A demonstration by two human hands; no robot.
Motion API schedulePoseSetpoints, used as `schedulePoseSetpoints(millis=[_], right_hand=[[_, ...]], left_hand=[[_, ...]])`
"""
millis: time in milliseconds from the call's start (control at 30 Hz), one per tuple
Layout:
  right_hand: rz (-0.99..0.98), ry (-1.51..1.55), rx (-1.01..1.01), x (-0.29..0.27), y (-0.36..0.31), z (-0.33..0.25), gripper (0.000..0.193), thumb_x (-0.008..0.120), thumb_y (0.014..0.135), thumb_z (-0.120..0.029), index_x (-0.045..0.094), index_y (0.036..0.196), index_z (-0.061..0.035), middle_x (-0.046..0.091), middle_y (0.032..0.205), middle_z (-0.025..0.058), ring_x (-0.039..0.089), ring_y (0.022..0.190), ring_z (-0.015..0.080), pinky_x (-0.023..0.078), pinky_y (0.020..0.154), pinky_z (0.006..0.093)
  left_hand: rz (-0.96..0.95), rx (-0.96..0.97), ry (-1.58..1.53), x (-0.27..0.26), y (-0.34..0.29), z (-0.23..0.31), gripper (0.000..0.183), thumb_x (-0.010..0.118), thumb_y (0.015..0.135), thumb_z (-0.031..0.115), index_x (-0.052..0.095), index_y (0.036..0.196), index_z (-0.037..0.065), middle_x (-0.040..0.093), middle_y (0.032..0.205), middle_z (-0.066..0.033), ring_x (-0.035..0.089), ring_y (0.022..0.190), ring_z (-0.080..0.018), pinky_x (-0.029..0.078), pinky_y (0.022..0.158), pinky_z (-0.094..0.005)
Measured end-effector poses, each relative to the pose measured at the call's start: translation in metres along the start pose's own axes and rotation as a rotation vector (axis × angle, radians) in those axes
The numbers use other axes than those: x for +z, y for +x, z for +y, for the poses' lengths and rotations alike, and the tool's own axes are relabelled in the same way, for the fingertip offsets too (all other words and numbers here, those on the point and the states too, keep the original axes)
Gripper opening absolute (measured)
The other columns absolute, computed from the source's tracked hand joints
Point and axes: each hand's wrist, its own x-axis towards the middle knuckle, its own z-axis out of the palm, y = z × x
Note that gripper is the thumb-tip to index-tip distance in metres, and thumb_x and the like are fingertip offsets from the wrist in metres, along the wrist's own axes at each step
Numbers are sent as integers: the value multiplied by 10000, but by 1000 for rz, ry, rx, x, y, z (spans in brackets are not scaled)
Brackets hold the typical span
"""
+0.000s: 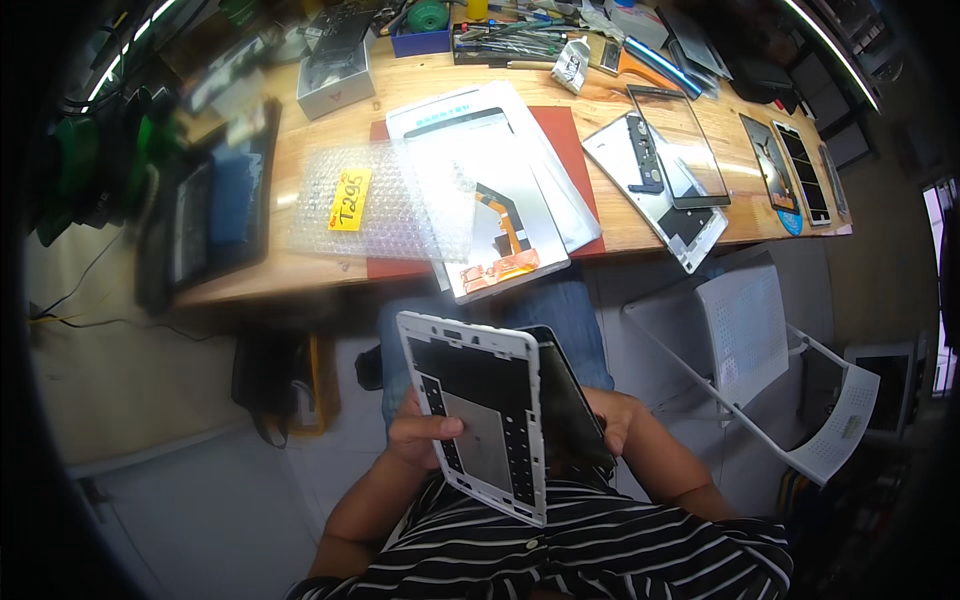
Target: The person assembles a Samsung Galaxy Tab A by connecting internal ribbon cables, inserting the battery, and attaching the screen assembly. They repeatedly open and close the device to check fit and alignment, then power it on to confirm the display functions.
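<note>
Toward the desk's (415, 78) far left corner, I saw a white box (342, 95) with dark flat pieces (345, 30) at its top. Along the far edge, a blue box (422, 46) held a green roll (428, 17). Before the near edge, the left hand (420, 432) pinched a white tablet frame (480, 440), thumb inside. A black tray (500, 62) at the far edge carried slim tools (510, 40). Off the near edge, the right hand (618, 418) gripped a dark panel (570, 400) beside the frame.

"Which colours are near?"
"White on the tablet housing (482, 430), its inside black and grey. The panel (572, 405) to its right is blackish; the shirt (560, 548), black with white stripes."
"Farther?"
"A brick-red mat (571, 140); left, a yellow label (350, 199)."
</note>
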Motion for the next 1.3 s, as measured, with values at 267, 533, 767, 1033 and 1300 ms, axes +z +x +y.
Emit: schedulePoseSetpoints(millis=[267, 533, 767, 1033, 1300], right_hand=[[-215, 102, -656, 20, 10, -96, 1501, 884, 535, -708, 90, 1573, 29, 197, 1565, 358, 285, 1437, 512, 313, 1161, 620], [159, -2, -1091, 8, -61, -166, 1303, 746, 664, -791, 188, 1584, -56, 263, 1562, 314, 359, 1396, 507, 372, 1075, 702], [1610, -1830, -818, 24, -60, -177, 1199, 954, 523, -427, 374, 1514, -82, 432, 1453, 167, 422, 1370, 310, 333, 1158, 424], [1690, -2051, -505, 30, -50, -183, 1014, 931, 537, -456, 503, 1400, -138, 375, 1494, 202, 349, 1423, 372, 263, 1166, 487], [1699, -2041, -537, 28, -56, -185, 893, 932, 539, -467, 575, 1286, -133, 387, 1495, 210, 362, 1418, 376, 266, 1158, 482]], left_hand=[[-134, 308, -248, -11, 0, 27, 668, 491, 933, 65, 256, 1557, 12, 343, 1476, -368, 627, 1142, -497, 611, 851, -542], [40, 332, -214, -49, -7, 51, 498, 489, 985, 217, 450, 1379, -85, 631, 1121, -374, 678, 1042, -451, 582, 886, -552], [68, 368, -160, -50, 0, 49, 449, 474, 995, 245, 579, 1322, -44, 649, 1178, -338, 699, 1030, -418, 592, 875, -533], [88, 348, -113, -46, 6, 51, 457, 476, 995, 267, 594, 1315, -37, 654, 1186, -329, 693, 1058, -421, 588, 887, -535], [41, 337, -113, -42, 11, 52, 470, 465, 997, 265, 572, 1346, -33, 643, 1216, -330, 675, 1101, -433, 566, 935, -551]])
